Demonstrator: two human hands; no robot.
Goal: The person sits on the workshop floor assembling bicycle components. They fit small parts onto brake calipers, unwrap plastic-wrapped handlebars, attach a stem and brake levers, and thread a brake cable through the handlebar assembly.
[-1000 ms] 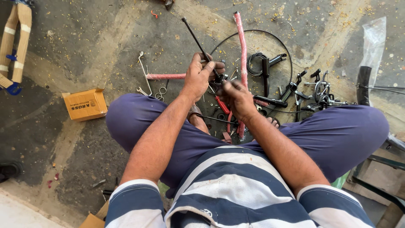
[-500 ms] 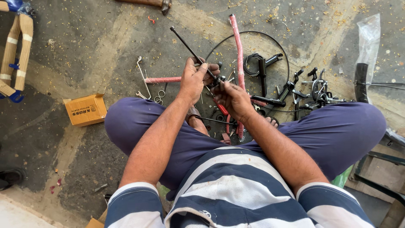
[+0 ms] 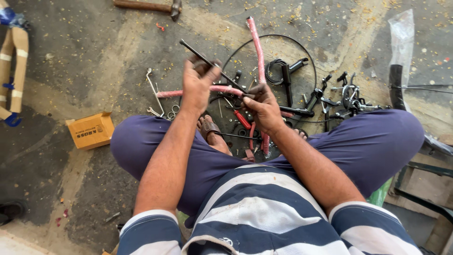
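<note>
Steel, dark and thin, makes up the rod point(image 3: 207, 61) that is held between both hands above the crossed legs; the left hand point(image 3: 197, 85) is closed around its upper half, fingers curled over it, and the right hand point(image 3: 262, 106) is pinched shut on its lower end, where some small part may sit, too hidden to be told. The rod is judged stiff and light, hard and likely greasy, so a slip through the fingers is possible; a firm hold near the middle, as now taken, seems the soundest place, with the bare tip left jutting up and away beyond the left grip. Just below the grip a pink frame point(image 3: 257, 52) lies on the floor point(image 3: 94, 56), with a black cable point(image 3: 302, 52) looped around it; brake parts point(image 3: 347, 97) are scattered to the right of the grip, spanners point(image 3: 153, 94) to the left; room is tight underneath, freer above and outward; a cardboard box point(image 3: 90, 130) sits well apart on the left.
</note>
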